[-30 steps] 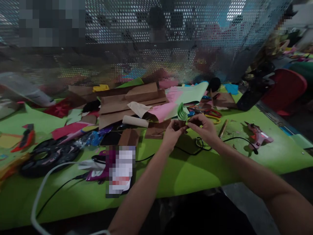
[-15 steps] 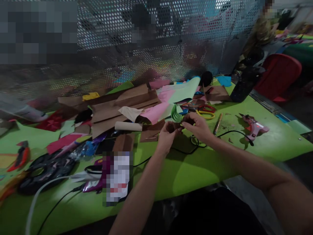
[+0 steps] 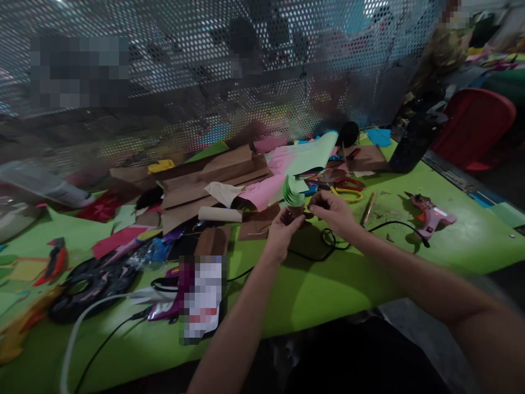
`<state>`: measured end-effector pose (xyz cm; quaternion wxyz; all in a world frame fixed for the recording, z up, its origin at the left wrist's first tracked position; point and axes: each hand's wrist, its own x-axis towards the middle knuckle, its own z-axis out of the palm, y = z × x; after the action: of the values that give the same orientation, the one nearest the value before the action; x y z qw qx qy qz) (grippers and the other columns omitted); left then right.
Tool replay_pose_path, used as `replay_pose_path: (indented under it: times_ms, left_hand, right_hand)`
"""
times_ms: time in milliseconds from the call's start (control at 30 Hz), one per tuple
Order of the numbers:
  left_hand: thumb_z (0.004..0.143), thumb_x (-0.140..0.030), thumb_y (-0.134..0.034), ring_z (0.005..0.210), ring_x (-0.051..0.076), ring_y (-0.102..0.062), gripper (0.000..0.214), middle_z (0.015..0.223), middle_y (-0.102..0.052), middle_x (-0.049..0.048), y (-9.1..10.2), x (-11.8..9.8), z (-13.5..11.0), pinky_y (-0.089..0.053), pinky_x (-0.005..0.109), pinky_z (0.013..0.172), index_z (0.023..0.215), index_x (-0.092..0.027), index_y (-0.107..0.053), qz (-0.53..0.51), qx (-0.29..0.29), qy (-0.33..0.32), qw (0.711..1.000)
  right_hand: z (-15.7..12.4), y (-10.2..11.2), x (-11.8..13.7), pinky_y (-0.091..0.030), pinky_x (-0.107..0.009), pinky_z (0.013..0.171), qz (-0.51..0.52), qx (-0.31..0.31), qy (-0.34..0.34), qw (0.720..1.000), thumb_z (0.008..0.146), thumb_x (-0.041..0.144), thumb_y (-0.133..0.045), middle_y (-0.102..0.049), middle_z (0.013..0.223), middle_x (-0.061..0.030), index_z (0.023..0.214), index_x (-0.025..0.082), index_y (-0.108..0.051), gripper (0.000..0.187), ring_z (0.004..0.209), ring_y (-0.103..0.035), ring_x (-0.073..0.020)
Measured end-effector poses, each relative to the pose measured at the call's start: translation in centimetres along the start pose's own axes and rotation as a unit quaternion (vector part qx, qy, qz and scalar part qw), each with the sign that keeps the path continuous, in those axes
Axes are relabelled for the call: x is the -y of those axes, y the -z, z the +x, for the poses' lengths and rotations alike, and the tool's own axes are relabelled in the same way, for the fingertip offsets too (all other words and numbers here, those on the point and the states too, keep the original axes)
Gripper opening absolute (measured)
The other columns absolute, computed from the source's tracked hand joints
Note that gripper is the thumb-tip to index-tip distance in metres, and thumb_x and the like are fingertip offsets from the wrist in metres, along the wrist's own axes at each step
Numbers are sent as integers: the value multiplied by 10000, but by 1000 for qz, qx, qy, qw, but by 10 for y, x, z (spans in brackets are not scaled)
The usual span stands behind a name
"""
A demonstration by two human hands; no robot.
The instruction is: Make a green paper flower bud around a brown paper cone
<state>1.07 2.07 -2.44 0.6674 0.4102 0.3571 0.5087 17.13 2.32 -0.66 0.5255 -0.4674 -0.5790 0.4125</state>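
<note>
Step in hand, judged: working lower part of green paper piece (image 3: 291, 191). Your left hand (image 3: 282, 232) grasps its base; piece sits at twelve o'clock of that hand, above green table (image 3: 320, 295). Your right hand (image 3: 333, 212), at piece's four o'clock: fingertips bunched, just beside piece; cannot tell if anything is pinched. Next move calls for steady left hold, light right-finger contact.

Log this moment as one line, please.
left hand: holds layered green piece | right hand: close beside it, grip unclear | nearby: pink glue gun, pale roll
</note>
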Motion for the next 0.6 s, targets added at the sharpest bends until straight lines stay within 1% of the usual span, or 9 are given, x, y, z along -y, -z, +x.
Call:
replay_pose_path:
  times_ms: [167,300,367,433,500,533,600]
  left_hand:
    - [584,-423,-929,809,159,-725,516,916,-762,39,0,-3,-1,-568,255,710,981,-172,-715,0,6,12,1000]
    - [636,-472,-893,818,175,-728,538,919,-777,72,2,-1,0,-570,279,739,1037,-162,-712,16,15,14,1000]
    - [662,-496,-873,816,178,-728,552,930,-782,81,4,0,2,-570,291,760,1069,-162,-708,24,13,16,999]
    - [691,-519,-847,809,175,-726,561,932,-784,85,7,2,3,-568,296,773,1102,-165,-705,29,13,18,999]
    - [714,-533,-826,797,170,-722,566,927,-785,87,8,3,3,-564,298,781,1128,-166,-705,33,18,21,999]
    - [722,-535,-819,789,169,-720,565,926,-785,89,8,3,3,-563,300,784,1133,-166,-705,35,20,22,999]
    - [731,-535,-811,778,168,-716,556,926,-784,91,8,3,2,-562,307,792,1131,-162,-707,40,24,27,999]
  right_hand:
    - [3,2,-2,-403,-262,578,14,-7,9,1000,695,292,-677,-608,741,21,820,207,-616,163,631,-500,-121]
    - [2,3,0,-417,-255,548,37,15,-3,999,748,332,-674,-625,753,8,875,202,-657,182,657,-534,-134]
    - [1,4,2,-423,-257,539,51,16,-6,999,782,392,-687,-618,736,6,849,204,-665,201,653,-536,-137]
    - [0,5,2,-423,-259,537,56,11,-1,998,804,442,-696,-598,698,9,766,203,-644,248,625,-519,-128]
    - [1,7,2,-420,-260,535,53,0,6,999,820,450,-691,-574,660,16,681,202,-586,302,586,-491,-112]
    - [2,7,2,-419,-259,532,53,-8,9,999,809,432,-703,-564,657,22,669,205,-554,305,571,-480,-104]
    - [3,7,1,-424,-251,522,62,-25,10,998,746,368,-751,-565,696,35,738,216,-537,263,571,-484,-99]
